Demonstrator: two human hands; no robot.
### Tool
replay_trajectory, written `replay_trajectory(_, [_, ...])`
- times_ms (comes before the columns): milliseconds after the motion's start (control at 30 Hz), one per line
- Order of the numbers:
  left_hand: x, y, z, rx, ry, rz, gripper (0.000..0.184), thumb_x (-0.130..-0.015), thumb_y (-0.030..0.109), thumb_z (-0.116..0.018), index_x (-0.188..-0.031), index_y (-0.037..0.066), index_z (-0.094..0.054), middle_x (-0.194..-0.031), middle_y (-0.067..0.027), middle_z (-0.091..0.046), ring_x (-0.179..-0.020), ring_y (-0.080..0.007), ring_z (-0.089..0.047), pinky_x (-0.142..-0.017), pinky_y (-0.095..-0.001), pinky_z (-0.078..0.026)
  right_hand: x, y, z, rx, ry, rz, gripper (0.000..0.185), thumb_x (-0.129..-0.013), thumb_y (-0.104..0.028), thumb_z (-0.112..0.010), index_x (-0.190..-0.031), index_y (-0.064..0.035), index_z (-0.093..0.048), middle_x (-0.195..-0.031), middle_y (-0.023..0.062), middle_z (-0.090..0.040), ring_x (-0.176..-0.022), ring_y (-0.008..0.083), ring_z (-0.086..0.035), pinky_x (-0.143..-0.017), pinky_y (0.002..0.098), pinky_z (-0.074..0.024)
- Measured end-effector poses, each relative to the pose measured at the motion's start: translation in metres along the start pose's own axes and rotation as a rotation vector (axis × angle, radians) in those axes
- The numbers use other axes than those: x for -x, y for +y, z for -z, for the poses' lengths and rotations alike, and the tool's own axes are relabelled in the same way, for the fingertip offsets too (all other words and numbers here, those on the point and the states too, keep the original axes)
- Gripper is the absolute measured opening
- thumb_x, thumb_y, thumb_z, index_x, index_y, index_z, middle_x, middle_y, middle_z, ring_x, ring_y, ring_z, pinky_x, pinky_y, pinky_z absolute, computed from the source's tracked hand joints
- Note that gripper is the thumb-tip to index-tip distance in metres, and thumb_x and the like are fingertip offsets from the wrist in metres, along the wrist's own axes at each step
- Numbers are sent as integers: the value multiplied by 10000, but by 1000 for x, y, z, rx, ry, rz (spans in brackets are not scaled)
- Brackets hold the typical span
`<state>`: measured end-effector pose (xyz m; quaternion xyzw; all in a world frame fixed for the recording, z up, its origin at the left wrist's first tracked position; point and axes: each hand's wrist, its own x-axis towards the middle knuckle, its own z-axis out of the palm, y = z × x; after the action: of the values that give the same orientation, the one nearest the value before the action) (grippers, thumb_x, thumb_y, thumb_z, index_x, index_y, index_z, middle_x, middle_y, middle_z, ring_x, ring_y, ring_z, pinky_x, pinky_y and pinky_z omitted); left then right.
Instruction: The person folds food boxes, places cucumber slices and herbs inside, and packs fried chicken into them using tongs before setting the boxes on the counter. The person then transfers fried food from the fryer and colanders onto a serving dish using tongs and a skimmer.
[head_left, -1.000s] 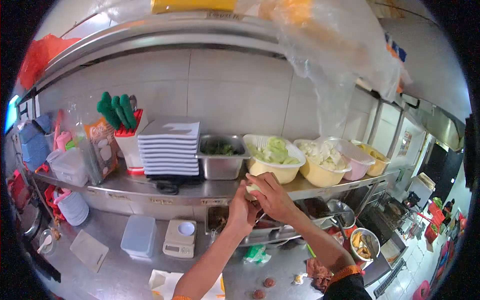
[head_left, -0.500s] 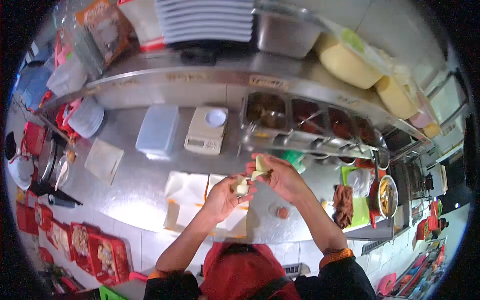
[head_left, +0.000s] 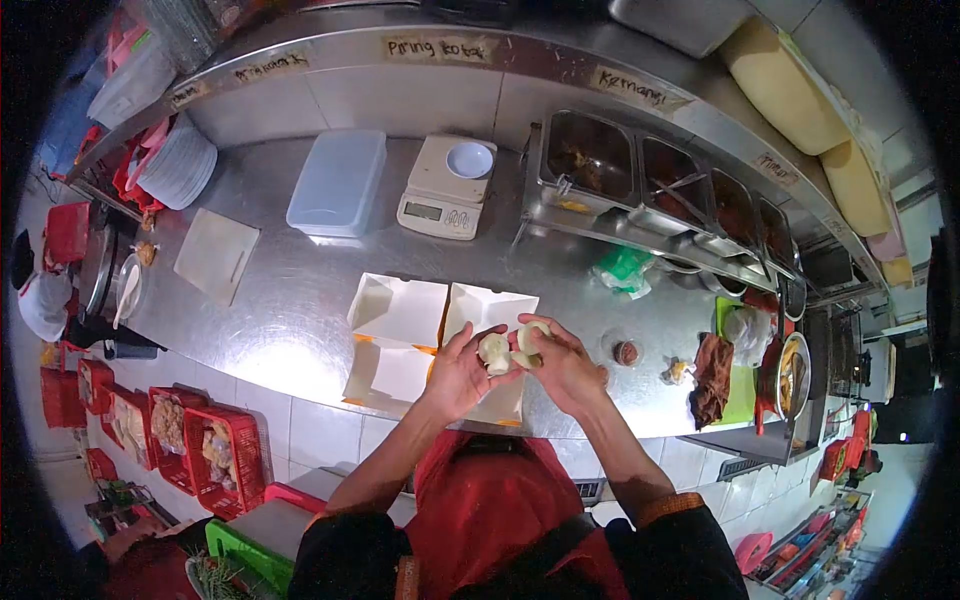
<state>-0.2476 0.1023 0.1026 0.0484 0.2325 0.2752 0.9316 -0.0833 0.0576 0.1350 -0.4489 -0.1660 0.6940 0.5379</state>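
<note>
My left hand [head_left: 465, 375] is cupped around pale, rounded slices [head_left: 494, 350] that look like cucumber. Against it, my right hand [head_left: 568, 368] pinches similar pale slices [head_left: 532, 343] between thumb and fingers. Both hands are above the near edge of open paper food boxes [head_left: 398, 312], white inside with brown edges. The boxes lie on the steel counter, and my hands hide part of the right one. A small clear cup of reddish-brown sauce [head_left: 626, 352] stands right of my right hand.
Behind the boxes are a kitchen scale [head_left: 447, 190] and a lidded plastic container [head_left: 338, 182]. Steel food pans [head_left: 590, 160] line the back right, near a green plastic bag [head_left: 624, 270]. A brown cloth [head_left: 713, 375] lies at right, a white board [head_left: 217, 255] at left.
The view has tilted downward, showing less of the upper shelf. My hands have come together, and the slices in them now show their round faces.
</note>
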Motion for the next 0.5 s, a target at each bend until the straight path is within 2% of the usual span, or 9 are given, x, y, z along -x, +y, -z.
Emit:
replay_trajectory(100, [2,-1,-1,12,0,21,580,-892,496,-385,-1206,10,-425,-1142,-107,-542,-1064,-254,-526,-931,-433,-413,5,0,-7,-79,6,49,277,-929,-146,-422,-1177,-24,-447,-1067,131,-564,-986,225,-539,-883,349,-412])
replay_trajectory(233, [-3,-10,0,116,11,18,525,-895,467,-411,-1174,25,-452,-1117,-99,-556,-1021,-247,-553,-889,-407,-449,6,5,-17,-131,37,102,253,-926,-140,-431,-1144,-19,-475,-1045,135,-563,-1003,228,-535,-864,349,-432])
replay_trajectory(333, [-12,-18,20,-60,92,-35,484,-899,442,-422,-1155,32,-458,-1085,-117,-564,-960,-239,-582,-840,-372,-484,7,6,-10,-184,109,187,246,-916,-113,-428,-1138,-16,-473,-1080,150,-554,-1004,241,-539,-869,362,-432])
replay_trajectory(400, [-15,-20,32,-110,23,-85,372,-906,310,-443,-1144,24,-454,-1077,-142,-560,-913,-235,-599,-811,-353,-504,11,3,0,-275,105,205,246,-899,-93,-433,-1127,-13,-477,-1107,168,-546,-1009,248,-536,-856,359,-435])
replay_trajectory(433, [-13,-19,29,-110,21,-83,372,-906,310,-443,-1144,24,-454,-1077,-142,-560,-913,-235,-599,-811,-353,-504,10,10,14,-275,107,207,246,-899,-93,-433,-1127,-13,-477,-1107,168,-546,-1009,248,-536,-856,359,-435])
replay_trajectory(500, [-8,-14,15,-100,5,-85,323,-855,129,-436,-1154,4,-443,-1055,-151,-562,-931,-227,-591,-850,-349,-490,3,29,45,-187,-109,300,247,-871,-147,-494,-1067,1,-522,-1051,136,-585,-935,231,-573,-791,359,-464])
